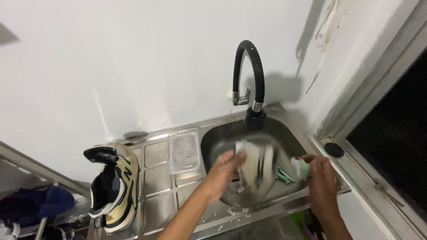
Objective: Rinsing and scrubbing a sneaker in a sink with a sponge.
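Over the steel sink (pixel 284 133), the left hand (pixel 224 171) grips a blurred cream-and-black shoe (pixel 257 166) mid-scrub, the right hand (pixel 321 173) closed on a pale green brush (pixel 301 168); rinsing under the black tap (pixel 249 66) likely follows.

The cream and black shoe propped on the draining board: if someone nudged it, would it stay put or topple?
The shoe stands tilted on the ribbed steel draining board, so a nudge would probably tip it over. Its padded upper suggests it is light for its size and stiff enough to keep its shape. On steel that may be wet it might slide; wetness cannot be told here.
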